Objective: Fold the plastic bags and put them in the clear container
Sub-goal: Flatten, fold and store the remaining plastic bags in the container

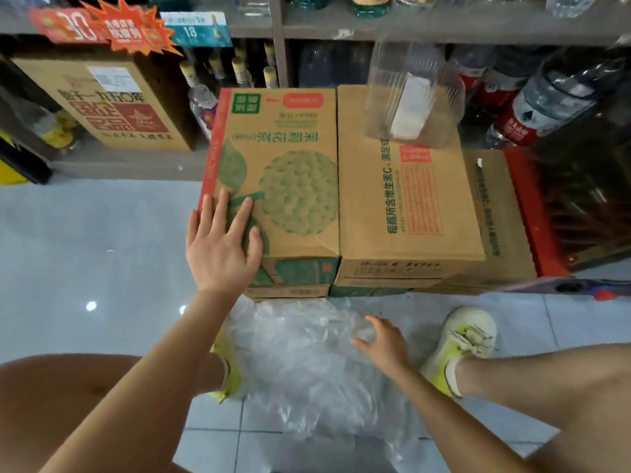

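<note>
Plastic bags [300,363] lie heaped; right hand [384,343] curls over them, grip unclear. Left hand [222,247] lies spread on carton [297,148]. Lift one bag only.

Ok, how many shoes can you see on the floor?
2: the right shoe right of the plastic bags, the left shoe partly hidden at their left edge.

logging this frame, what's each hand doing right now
Left hand: open, fingers straight, resting flat on the green-printed cardboard box.
Right hand: on the pile of plastic bags; whether it grips them cannot be told.
</note>
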A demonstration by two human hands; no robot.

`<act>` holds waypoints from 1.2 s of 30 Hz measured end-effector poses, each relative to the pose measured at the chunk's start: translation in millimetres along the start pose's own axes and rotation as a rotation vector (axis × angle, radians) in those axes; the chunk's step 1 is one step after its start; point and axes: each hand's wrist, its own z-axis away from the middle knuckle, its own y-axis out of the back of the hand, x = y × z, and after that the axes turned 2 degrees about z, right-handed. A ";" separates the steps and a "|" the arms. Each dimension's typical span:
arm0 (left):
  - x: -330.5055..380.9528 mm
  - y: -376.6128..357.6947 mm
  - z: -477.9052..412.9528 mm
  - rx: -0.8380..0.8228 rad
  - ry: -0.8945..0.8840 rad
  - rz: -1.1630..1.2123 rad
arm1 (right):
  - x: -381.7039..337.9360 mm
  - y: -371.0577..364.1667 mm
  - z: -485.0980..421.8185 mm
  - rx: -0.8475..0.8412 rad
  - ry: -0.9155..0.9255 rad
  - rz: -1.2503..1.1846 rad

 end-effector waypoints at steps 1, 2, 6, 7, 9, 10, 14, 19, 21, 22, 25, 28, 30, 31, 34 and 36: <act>-1.3 -3.6 0.6 0.047 -0.019 0.006 | 1.5 -3.8 -8.4 -0.015 -0.027 -0.007; -2.4 -6.4 1.0 0.087 -0.041 0.007 | 2.2 -7.0 -17.2 -0.025 -0.050 -0.012; -7.2 -14.0 0.9 0.194 -0.104 -0.012 | 1.5 -17.3 -52.1 -0.051 -0.088 0.067; -7.9 -15.3 0.6 0.206 -0.113 -0.022 | -0.5 -20.0 -59.6 -0.065 -0.100 0.087; -9.4 -18.0 0.9 0.226 -0.126 -0.041 | -5.7 -26.5 -72.4 -0.103 -0.129 0.133; -10.0 -19.0 1.5 0.230 -0.134 -0.048 | -8.2 -30.4 -76.9 -0.119 -0.140 0.166; -11.9 -18.5 1.8 0.239 -0.150 -0.059 | -15.5 -41.8 -80.3 -0.067 -0.135 0.285; -10.1 -15.8 0.2 0.235 -0.147 -0.061 | -22.7 -26.1 -60.0 0.066 0.044 0.110; -9.0 -14.5 -0.1 0.230 -0.133 -0.052 | -29.0 -8.1 -43.9 0.036 0.125 -0.020; -8.7 -13.7 -0.1 0.219 -0.125 -0.045 | -32.9 3.2 -34.3 0.024 0.157 -0.073; -6.2 -8.8 0.3 0.146 -0.099 -0.047 | -42.5 39.6 -4.5 -0.022 0.224 -0.203; -1.0 2.6 -1.0 -0.028 -0.043 -0.054 | -55.9 84.6 29.9 -0.104 0.276 -0.415; 2.7 15.2 -3.9 -0.165 0.031 0.007 | -66.8 119.7 54.0 -0.148 0.360 -0.459; 6.0 24.4 -6.6 -0.216 0.075 0.087 | -72.7 137.3 65.1 -0.167 0.397 -0.466; 15.7 54.7 -9.1 -0.300 0.148 0.495 | -87.4 187.2 89.8 -0.146 0.459 -0.515; 26.2 80.6 -9.9 -0.411 0.203 0.864 | -94.9 215.9 96.3 -0.115 0.467 -0.577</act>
